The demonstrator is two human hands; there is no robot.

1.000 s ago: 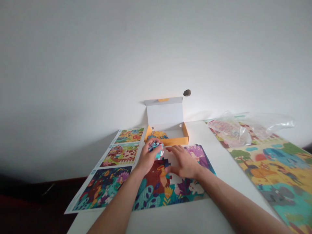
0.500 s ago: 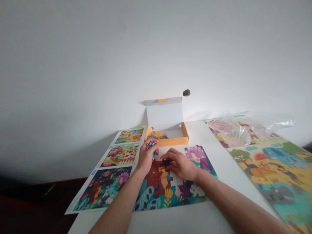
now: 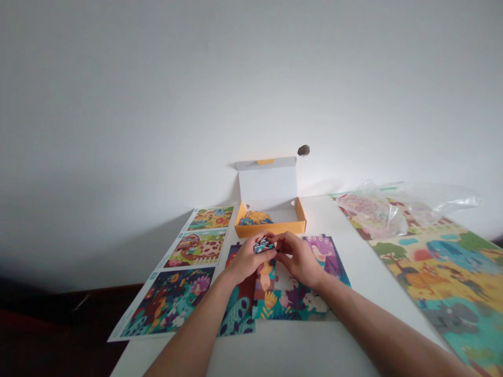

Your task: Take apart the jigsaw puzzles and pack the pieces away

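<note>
My left hand (image 3: 247, 259) is curled round a small bunch of loose jigsaw pieces (image 3: 262, 244), held just above the half-built colourful puzzle (image 3: 275, 303) on the white table (image 3: 298, 351). My right hand (image 3: 301, 256) meets it from the right, its fingertips pinched at the same bunch of pieces. Both hands hover over the puzzle's upper middle, in front of the open orange box (image 3: 271, 226).
The orange box has its white lid (image 3: 268, 180) standing up and more pieces inside. A sheet of three puzzle pictures (image 3: 184, 272) lies at the left. A large finished puzzle (image 3: 444, 272) and a crumpled clear plastic bag (image 3: 389, 209) lie at the right. A white wall stands behind.
My right hand lifted off the puzzle and moved left and up to meet my left hand. My left hand shifted right with the pieces, so both hands now join over the puzzle's middle.
</note>
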